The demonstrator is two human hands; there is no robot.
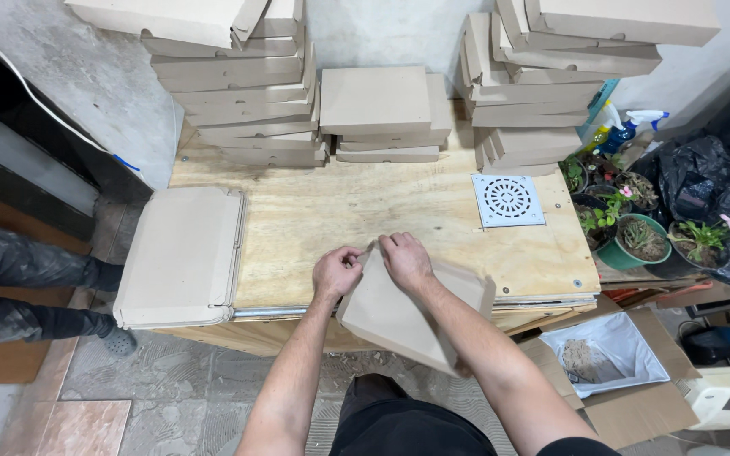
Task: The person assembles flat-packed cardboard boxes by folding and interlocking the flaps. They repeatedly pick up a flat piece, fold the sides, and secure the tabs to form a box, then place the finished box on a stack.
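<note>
Both the left hand (336, 272) and right hand (405, 258) pinch the flat brown cardboard box blank (399, 317)'s top corner; uneven pressure could crease or tear the flap there.

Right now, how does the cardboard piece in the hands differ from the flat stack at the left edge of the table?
The cardboard piece is one sheet, tilted and held by the left hand and right hand. The flat stack has many sheets, lies level and overhangs the table untouched. Both are plain brown cardboard.
</note>
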